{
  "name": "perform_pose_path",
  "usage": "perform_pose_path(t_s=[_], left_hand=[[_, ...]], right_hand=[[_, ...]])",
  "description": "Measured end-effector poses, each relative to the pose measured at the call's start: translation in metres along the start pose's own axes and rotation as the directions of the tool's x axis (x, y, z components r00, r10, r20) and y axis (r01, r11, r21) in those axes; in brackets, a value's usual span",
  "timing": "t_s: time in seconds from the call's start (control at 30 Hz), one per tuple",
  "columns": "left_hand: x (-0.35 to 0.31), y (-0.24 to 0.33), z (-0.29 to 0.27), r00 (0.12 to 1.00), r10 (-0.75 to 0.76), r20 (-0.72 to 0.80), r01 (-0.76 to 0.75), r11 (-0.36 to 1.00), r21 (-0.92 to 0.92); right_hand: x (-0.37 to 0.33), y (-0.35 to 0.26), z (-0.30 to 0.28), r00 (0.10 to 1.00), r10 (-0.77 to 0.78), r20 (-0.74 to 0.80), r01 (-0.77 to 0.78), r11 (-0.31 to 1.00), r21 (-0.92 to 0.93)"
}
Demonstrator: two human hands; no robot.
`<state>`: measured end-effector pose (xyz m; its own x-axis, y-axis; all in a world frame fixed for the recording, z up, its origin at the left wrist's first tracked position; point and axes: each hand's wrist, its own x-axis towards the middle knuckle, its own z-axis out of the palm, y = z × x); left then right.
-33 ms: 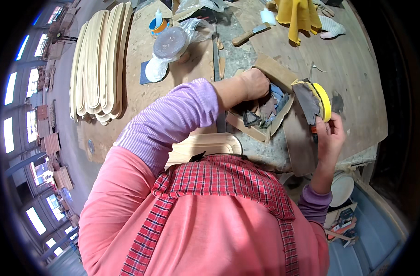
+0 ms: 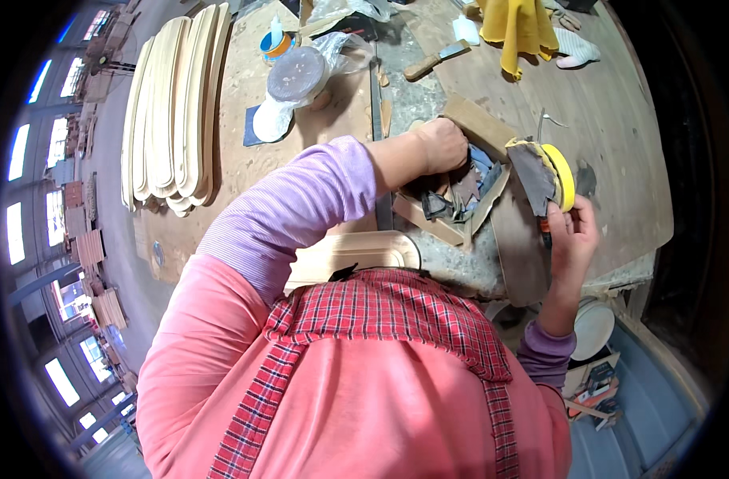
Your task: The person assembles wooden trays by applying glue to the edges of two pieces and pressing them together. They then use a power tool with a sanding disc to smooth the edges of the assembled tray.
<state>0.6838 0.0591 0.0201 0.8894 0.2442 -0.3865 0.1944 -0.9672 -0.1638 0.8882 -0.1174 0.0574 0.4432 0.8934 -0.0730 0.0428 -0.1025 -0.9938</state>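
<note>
Almost nothing has moved since the earlier frame: the purple left sleeve (image 2: 288,203) sits a touch further left, while both hands and the things around them match their former places. Progress on the work in hand looks partial. The left hand (image 2: 444,146) is at the cardboard box (image 2: 478,120), its fingertips down among the grey and blue scraps (image 2: 464,191); no scrap has been lifted clear of the box by it, so that step seems unfinished. Those fingers are hidden, and I cannot tell whether they are clenched on a scrap or loose. The right hand (image 2: 573,235) is to the right of the box, thumb and fingers apparently pinching the lower edge of the yellow-rimmed disc (image 2: 565,176), which stands on edge against a torn dark grey sheet (image 2: 532,180). One pale board (image 2: 364,251) lies flat just in front of the apron (image 2: 396,311), untouched by either hand. More boards stand stacked (image 2: 173,104) at the left; whether any of these is finished, the view does not show.
</note>
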Motion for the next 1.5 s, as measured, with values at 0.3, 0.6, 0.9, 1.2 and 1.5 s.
perform_pose_path(t_s=[0.3,0.6,0.9,1.2,1.5], left_hand=[[-0.015,-0.007,0.008,0.996,0.065,0.067,-0.071,0.993,0.095],[-0.051,-0.036,-0.031,0.911,-0.020,-0.412,-0.131,0.933,-0.336],[-0.110,-0.050,-0.012,0.868,-0.438,0.233,0.068,-0.361,-0.930],[-0.151,-0.048,0.028,0.899,-0.371,0.234,-0.153,-0.766,-0.625],[-0.192,-0.055,0.026,0.862,-0.416,0.290,-0.048,-0.636,-0.771]], right_hand=[[-0.002,-0.005,0.005,0.997,0.043,0.069,-0.044,0.999,0.023],[-0.002,-0.007,0.010,0.996,0.056,0.075,-0.061,0.996,0.071],[0.003,-0.013,0.019,0.992,0.098,0.077,-0.101,0.994,0.038],[0.013,-0.021,0.047,0.970,0.087,0.226,-0.074,0.995,-0.065],[0.052,-0.038,0.063,0.941,0.058,0.333,0.035,0.962,-0.269]])
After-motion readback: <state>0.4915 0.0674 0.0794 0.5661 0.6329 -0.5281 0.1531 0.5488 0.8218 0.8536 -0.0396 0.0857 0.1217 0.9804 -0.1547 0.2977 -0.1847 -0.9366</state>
